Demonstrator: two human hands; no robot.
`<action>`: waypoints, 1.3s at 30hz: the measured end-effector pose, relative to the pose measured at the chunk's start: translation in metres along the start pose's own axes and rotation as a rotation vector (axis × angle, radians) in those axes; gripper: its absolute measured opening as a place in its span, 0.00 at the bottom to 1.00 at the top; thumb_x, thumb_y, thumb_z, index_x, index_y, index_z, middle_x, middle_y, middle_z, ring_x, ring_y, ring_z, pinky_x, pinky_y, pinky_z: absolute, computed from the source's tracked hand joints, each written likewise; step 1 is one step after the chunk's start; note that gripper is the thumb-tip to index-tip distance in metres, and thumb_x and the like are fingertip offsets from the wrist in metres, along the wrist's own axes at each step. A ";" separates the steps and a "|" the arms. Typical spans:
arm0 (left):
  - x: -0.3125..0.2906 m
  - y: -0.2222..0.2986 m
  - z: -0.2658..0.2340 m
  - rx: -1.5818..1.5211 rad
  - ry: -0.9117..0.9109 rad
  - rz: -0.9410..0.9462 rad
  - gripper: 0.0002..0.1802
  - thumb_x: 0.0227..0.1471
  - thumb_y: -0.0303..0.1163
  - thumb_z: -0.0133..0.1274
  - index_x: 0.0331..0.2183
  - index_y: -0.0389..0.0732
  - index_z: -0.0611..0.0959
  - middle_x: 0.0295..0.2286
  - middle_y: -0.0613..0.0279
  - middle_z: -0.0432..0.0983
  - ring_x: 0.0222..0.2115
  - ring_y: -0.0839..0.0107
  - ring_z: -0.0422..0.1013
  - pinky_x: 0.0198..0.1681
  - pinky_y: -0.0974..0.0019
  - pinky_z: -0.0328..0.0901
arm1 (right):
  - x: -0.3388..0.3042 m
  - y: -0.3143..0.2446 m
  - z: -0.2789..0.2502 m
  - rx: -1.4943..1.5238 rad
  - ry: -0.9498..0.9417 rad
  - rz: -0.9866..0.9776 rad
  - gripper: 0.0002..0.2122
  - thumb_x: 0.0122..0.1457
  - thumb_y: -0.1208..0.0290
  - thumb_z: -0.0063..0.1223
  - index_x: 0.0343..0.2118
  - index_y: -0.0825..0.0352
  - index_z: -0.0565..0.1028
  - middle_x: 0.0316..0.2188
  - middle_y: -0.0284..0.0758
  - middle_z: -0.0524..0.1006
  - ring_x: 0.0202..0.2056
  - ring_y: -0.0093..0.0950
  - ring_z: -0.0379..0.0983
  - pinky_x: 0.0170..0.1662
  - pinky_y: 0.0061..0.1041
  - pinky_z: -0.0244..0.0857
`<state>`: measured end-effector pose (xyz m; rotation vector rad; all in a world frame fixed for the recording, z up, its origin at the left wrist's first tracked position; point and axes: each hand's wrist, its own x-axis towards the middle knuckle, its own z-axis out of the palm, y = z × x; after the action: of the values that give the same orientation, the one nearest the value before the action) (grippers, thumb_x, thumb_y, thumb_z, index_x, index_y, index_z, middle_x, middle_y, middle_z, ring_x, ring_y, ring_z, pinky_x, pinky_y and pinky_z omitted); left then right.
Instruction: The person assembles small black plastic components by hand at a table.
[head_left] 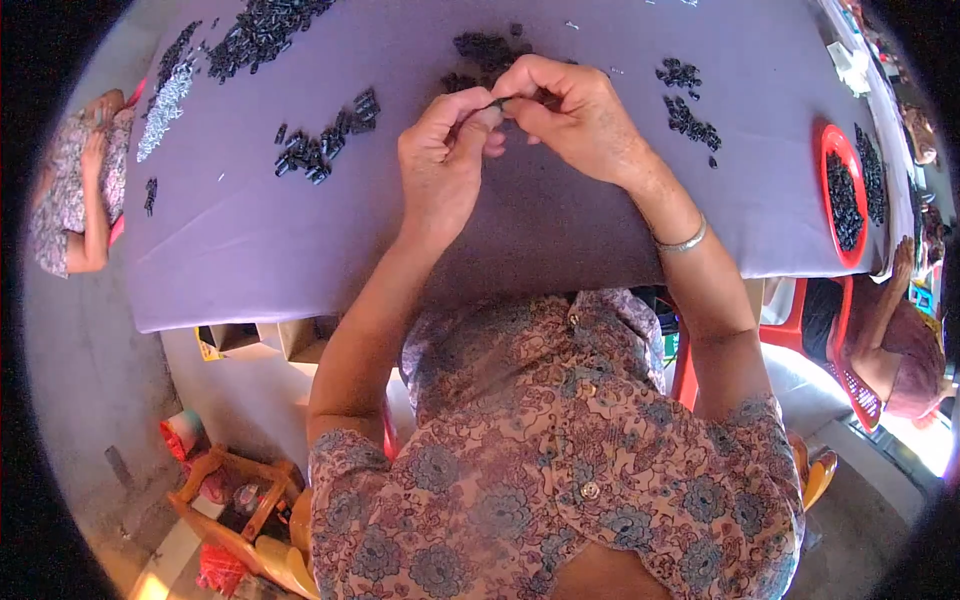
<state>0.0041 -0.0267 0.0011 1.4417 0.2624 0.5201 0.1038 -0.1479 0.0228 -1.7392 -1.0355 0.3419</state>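
Over the purple-grey tablecloth (560, 235), my left hand (440, 150) and my right hand (585, 115) meet fingertip to fingertip. Both are closed in a pinch on a small dark part (500, 102), mostly covered by the fingers. Just beyond them lies a heap of small black parts (485, 48). Left of my left hand is a loose group of short black cylinders (325, 145). To the right of my right hand, more small black pieces (690, 122) lie in clusters. A bracelet (684, 238) circles my right wrist.
A large black heap (262, 35) and a strip of silvery small metal parts (165, 112) lie at the far left. At the right edge stands a red basin (828, 150) of black parts. Other people sit at left (85, 190) and right (900, 360). A wooden stool (240, 500) stands lower left.
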 end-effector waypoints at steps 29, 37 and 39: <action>0.012 0.028 -0.015 0.324 -0.107 0.467 0.07 0.43 0.20 0.56 0.29 0.38 0.78 0.29 0.66 0.66 0.28 0.77 0.66 0.31 0.76 0.63 | -0.007 -0.011 -0.005 0.625 -0.083 0.334 0.18 0.57 0.53 0.47 0.27 0.65 0.74 0.12 0.21 0.57 0.14 0.11 0.48 0.14 0.14 0.39; 0.037 0.053 -0.093 0.997 0.151 0.266 0.07 0.42 0.25 0.57 0.29 0.38 0.80 0.27 0.58 0.73 0.27 0.65 0.72 0.32 0.66 0.65 | 0.001 -0.008 -0.035 0.698 0.338 0.244 0.20 0.60 0.54 0.40 0.21 0.67 0.71 0.09 0.25 0.58 0.10 0.13 0.48 0.11 0.14 0.40; 0.035 0.050 -0.108 1.079 0.155 0.240 0.07 0.42 0.25 0.56 0.29 0.39 0.80 0.27 0.59 0.73 0.28 0.65 0.72 0.32 0.66 0.65 | 0.000 -0.011 -0.042 0.713 0.307 0.242 0.21 0.63 0.52 0.32 0.23 0.65 0.67 0.09 0.25 0.56 0.10 0.13 0.45 0.10 0.13 0.38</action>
<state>-0.0256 0.0864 0.0413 2.5031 0.5453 0.7338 0.1258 -0.1736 0.0504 -1.2086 -0.3995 0.5052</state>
